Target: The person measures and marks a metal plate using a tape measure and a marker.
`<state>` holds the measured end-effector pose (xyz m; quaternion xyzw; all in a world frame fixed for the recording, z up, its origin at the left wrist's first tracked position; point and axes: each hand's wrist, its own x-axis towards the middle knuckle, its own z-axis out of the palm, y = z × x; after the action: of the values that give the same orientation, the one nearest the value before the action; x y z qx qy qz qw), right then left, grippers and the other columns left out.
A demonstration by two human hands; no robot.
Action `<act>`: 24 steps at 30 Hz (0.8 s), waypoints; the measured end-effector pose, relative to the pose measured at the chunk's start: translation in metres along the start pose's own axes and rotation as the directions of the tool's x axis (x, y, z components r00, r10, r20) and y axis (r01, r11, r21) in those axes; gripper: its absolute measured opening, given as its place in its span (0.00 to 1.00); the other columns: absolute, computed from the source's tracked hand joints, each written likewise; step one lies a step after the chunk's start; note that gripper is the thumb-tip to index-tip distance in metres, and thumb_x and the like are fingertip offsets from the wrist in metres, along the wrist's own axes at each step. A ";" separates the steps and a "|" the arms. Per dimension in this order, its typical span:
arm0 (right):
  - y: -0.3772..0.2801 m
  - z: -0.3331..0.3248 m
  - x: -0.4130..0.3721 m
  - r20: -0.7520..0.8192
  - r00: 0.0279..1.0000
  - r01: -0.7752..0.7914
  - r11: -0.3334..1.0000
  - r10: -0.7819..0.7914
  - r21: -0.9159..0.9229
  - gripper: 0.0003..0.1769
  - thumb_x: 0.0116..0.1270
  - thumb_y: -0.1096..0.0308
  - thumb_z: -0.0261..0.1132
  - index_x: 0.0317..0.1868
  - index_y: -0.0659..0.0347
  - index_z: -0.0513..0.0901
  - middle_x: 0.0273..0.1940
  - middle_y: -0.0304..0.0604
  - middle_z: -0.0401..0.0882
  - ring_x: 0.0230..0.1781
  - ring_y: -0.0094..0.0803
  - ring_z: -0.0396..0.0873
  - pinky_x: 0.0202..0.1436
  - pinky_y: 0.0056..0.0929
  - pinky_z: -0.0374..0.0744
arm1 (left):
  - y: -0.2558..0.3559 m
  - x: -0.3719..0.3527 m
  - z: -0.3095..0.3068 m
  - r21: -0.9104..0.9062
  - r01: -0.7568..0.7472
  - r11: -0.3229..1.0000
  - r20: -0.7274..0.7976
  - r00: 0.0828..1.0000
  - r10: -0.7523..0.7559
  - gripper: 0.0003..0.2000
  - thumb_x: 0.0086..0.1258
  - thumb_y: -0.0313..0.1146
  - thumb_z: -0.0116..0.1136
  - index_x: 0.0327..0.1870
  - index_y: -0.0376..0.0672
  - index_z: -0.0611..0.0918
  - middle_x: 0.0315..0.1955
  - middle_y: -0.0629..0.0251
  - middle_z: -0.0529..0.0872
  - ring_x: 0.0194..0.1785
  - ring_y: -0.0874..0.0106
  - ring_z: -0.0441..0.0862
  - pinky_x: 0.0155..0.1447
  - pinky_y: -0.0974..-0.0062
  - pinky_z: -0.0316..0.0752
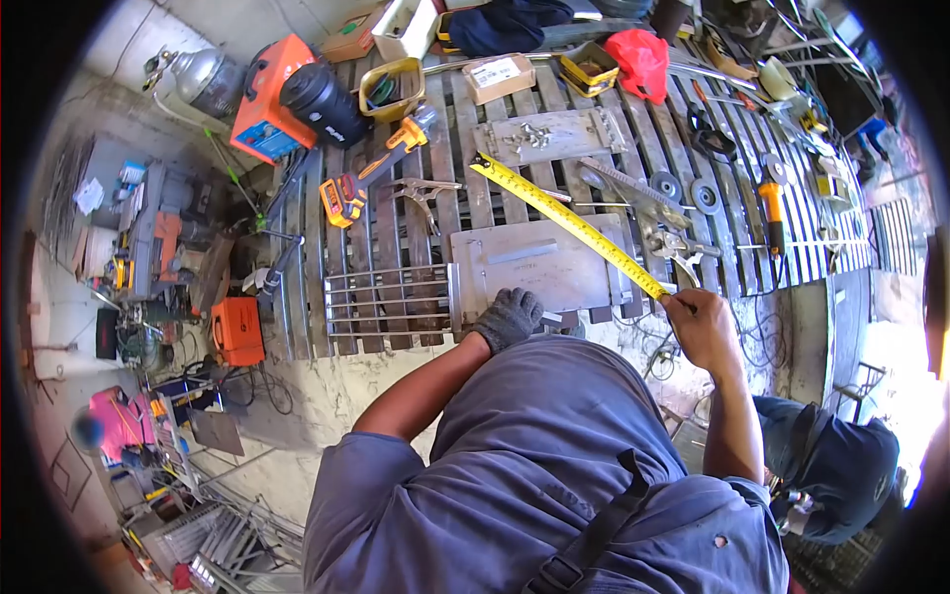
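My right hand (701, 325) is bare and pinches the near end of a yellow tape measure (574, 224). Its blade runs up and left across the slatted bench, over the corner of a flat metal plate (534, 267). My left hand (509, 319), in a grey knitted glove, is closed at the plate's front edge. A small light metal piece (551, 319) shows beside its fingers; whether they grip it is hidden. Left of the plate lies a welded bar grate (388, 302). A second metal plate (549, 137) farther back carries several small metal parts.
On the slatted bench (450, 188) lie a yellow cordless tool (371, 168), locking pliers (424, 196), grinding discs (704, 195) and an orange-handled grinder (771, 208). An orange machine (275, 99) stands back left. Another person (831, 465) is bent over at right.
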<state>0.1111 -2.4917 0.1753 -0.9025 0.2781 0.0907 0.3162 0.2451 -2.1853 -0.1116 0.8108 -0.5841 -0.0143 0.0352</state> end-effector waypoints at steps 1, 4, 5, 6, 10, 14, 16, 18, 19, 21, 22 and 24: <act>-0.002 0.001 0.002 0.006 1.000 0.010 1.000 -0.010 0.000 0.17 0.78 0.57 0.70 0.47 0.64 0.94 0.32 0.60 0.87 0.33 0.56 0.87 0.40 0.48 0.81 | -0.002 0.003 0.005 0.010 0.004 1.000 -0.025 1.000 -0.004 0.19 0.75 0.46 0.59 0.54 0.41 0.84 0.48 0.54 0.83 0.56 0.54 0.80 0.55 0.53 0.77; -0.010 0.003 0.008 0.017 0.999 0.037 0.999 -0.037 0.001 0.17 0.78 0.57 0.71 0.48 0.64 0.94 0.34 0.61 0.87 0.35 0.58 0.87 0.41 0.49 0.82 | -0.005 0.019 -0.004 -0.056 0.132 0.990 0.022 0.991 -0.131 0.16 0.78 0.44 0.59 0.54 0.41 0.82 0.45 0.54 0.85 0.49 0.54 0.84 0.49 0.53 0.81; -0.013 0.003 0.009 0.020 0.999 0.040 0.999 -0.040 -0.006 0.16 0.78 0.58 0.71 0.48 0.64 0.94 0.34 0.62 0.88 0.35 0.58 0.88 0.41 0.49 0.82 | -0.007 0.026 -0.012 -0.091 0.192 0.977 0.058 0.981 -0.187 0.14 0.80 0.42 0.58 0.54 0.41 0.82 0.44 0.54 0.86 0.47 0.55 0.85 0.47 0.53 0.81; -0.016 0.002 0.011 0.022 0.999 0.041 0.999 -0.041 -0.013 0.16 0.78 0.58 0.71 0.48 0.65 0.94 0.35 0.62 0.88 0.35 0.58 0.88 0.42 0.49 0.82 | -0.011 0.031 -0.020 -0.305 0.321 0.896 0.037 0.945 -0.326 0.13 0.83 0.42 0.56 0.54 0.41 0.81 0.41 0.54 0.86 0.43 0.56 0.86 0.46 0.53 0.82; -0.018 -0.001 0.016 -0.005 0.994 0.107 0.994 -0.107 -0.012 0.16 0.78 0.58 0.71 0.46 0.66 0.93 0.34 0.62 0.87 0.36 0.59 0.87 0.42 0.49 0.82 | -0.027 0.045 -0.049 -0.948 0.239 0.209 0.041 0.745 -0.666 0.17 0.93 0.49 0.48 0.49 0.45 0.79 0.30 0.61 0.89 0.22 0.70 0.82 0.27 0.65 0.79; -0.022 0.000 0.024 -0.025 0.993 0.114 0.992 -0.113 0.054 0.16 0.78 0.59 0.71 0.44 0.67 0.93 0.34 0.62 0.87 0.35 0.60 0.87 0.42 0.49 0.81 | -0.045 0.028 -0.170 -0.934 0.010 -0.357 0.254 0.721 -0.645 0.16 0.93 0.49 0.50 0.48 0.47 0.79 0.29 0.64 0.88 0.17 0.80 0.77 0.17 0.77 0.68; -0.030 0.001 0.024 -0.034 0.991 0.131 0.990 -0.129 0.060 0.16 0.78 0.59 0.71 0.44 0.66 0.92 0.34 0.62 0.87 0.35 0.60 0.87 0.42 0.50 0.81 | -0.052 0.025 -0.185 -0.924 -0.108 -0.367 0.203 0.674 -0.710 0.15 0.90 0.50 0.56 0.48 0.47 0.81 0.29 0.65 0.88 0.20 0.81 0.79 0.19 0.78 0.70; -0.034 0.006 0.027 -0.029 0.992 0.125 0.990 -0.123 0.072 0.16 0.78 0.59 0.71 0.44 0.66 0.93 0.34 0.61 0.87 0.35 0.60 0.87 0.42 0.49 0.81 | -0.059 0.014 -0.204 -0.927 -0.072 -0.369 0.238 0.648 -0.724 0.16 0.88 0.50 0.60 0.49 0.46 0.82 0.29 0.66 0.89 0.22 0.80 0.80 0.21 0.78 0.72; -0.036 0.008 0.029 -0.026 0.990 0.139 0.987 -0.137 0.082 0.16 0.77 0.59 0.71 0.44 0.66 0.93 0.33 0.61 0.87 0.35 0.60 0.87 0.42 0.50 0.81 | -0.062 0.009 -0.213 -0.927 -0.056 -0.371 0.254 0.634 -0.731 0.16 0.87 0.51 0.62 0.49 0.46 0.83 0.30 0.66 0.89 0.22 0.80 0.81 0.23 0.79 0.73; -0.036 0.013 0.033 -0.014 0.988 0.151 0.986 -0.151 0.072 0.16 0.77 0.58 0.72 0.45 0.65 0.93 0.34 0.59 0.87 0.36 0.59 0.87 0.42 0.49 0.81 | -0.068 0.005 -0.231 -0.871 -0.223 -0.438 0.203 0.648 -0.734 0.17 0.86 0.52 0.62 0.52 0.46 0.84 0.33 0.66 0.90 0.23 0.79 0.82 0.25 0.80 0.74; -0.038 0.014 0.034 -0.025 0.985 0.169 0.983 -0.168 0.065 0.15 0.77 0.58 0.72 0.45 0.65 0.93 0.35 0.59 0.87 0.36 0.59 0.87 0.43 0.49 0.81 | -0.073 0.002 -0.238 -0.830 -0.303 -0.468 0.177 0.652 -0.737 0.17 0.86 0.52 0.62 0.53 0.46 0.85 0.34 0.66 0.91 0.23 0.78 0.82 0.26 0.81 0.74; -0.040 0.015 0.035 -0.049 0.980 0.197 0.979 -0.195 0.051 0.15 0.77 0.58 0.72 0.45 0.64 0.93 0.36 0.58 0.88 0.37 0.58 0.87 0.43 0.49 0.81 | -0.083 -0.003 -0.242 -0.766 -0.372 -0.524 0.137 0.703 -0.698 0.17 0.87 0.53 0.60 0.58 0.49 0.86 0.43 0.66 0.93 0.33 0.78 0.87 0.34 0.77 0.80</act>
<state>0.1626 -2.4717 0.1725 -0.9181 0.1970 0.0317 0.3425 0.3382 -2.1464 0.1232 0.4039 -0.0151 -0.2497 0.8799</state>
